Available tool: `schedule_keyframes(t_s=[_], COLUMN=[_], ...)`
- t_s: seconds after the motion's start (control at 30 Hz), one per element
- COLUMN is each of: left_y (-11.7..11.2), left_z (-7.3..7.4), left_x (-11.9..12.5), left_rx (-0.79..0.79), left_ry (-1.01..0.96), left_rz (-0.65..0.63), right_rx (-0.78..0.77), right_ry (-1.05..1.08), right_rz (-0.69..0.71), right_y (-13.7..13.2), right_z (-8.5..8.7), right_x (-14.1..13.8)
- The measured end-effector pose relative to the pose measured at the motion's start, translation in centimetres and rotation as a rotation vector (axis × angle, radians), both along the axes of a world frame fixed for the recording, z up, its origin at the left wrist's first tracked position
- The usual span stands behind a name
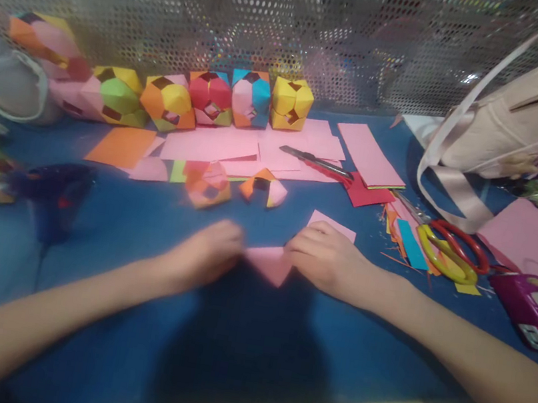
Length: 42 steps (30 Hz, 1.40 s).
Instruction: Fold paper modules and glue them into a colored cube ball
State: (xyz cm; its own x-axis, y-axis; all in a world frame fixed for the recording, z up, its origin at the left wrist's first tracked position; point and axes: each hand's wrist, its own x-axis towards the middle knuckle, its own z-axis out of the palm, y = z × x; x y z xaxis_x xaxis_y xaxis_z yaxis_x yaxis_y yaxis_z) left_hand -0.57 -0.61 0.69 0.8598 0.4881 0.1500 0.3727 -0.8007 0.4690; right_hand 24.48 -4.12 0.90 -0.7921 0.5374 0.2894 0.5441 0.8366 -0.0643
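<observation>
A small folded piece of pink paper (270, 263) is stretched between my two hands above the blue table. My left hand (214, 250) is closed at its left corner, a little blurred. My right hand (319, 256) pinches the right end, its fingertips curled over the paper. Just behind my right hand lies another pink paper piece (333, 225). Farther back stand two partly joined paper shapes, one orange and pink (208, 184), the other an open arch (263, 188).
Several finished paper balls (211, 98) line the metal mesh (276, 21). Pink sheets (226, 148) lie before them, with a utility knife (318, 162) on top. At right are scissors (448, 252), a purple tape dispenser (533, 312) and a pale bag (521, 104); a glue gun (50, 196) stands left.
</observation>
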Motion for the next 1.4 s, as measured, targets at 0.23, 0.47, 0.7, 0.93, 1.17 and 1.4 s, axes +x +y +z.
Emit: schedule_keyframes(t_s=[0.23, 0.47, 0.7, 0.93, 1.17, 1.4], left_y=[-0.3, -0.7, -0.9, -0.9, -0.4, -1.3], left_z=[0.0, 0.2, 1.0, 2.3, 0.9, 0.3], left_x=[0.4, 1.3, 0.8, 2.8, 4.1, 4.0], left_rx=[0.094, 0.244, 0.304, 0.08, -0.126, -0.396], left_ry=[0.169, 0.325, 0.383, 0.057, -0.236, -0.408], left_rz=[-0.019, 0.011, 0.042, 0.097, 0.445, 0.605], right_rx=[0.018, 0.054, 0.021, -0.009, -0.212, -0.863], right_ry=[-0.073, -0.122, -0.111, -0.042, 0.576, 0.849], right_rz=[0.004, -0.018, -0.014, -0.066, -0.445, -0.649], right_y=[-0.3, -0.3, -0.1, 0.1, -0.3, -0.2], right_z=[0.5, 0.9, 0.9, 0.3, 0.3, -0.1], right_x=[-0.1, 0.1, 0.6, 0.3, -1.4, -2.8])
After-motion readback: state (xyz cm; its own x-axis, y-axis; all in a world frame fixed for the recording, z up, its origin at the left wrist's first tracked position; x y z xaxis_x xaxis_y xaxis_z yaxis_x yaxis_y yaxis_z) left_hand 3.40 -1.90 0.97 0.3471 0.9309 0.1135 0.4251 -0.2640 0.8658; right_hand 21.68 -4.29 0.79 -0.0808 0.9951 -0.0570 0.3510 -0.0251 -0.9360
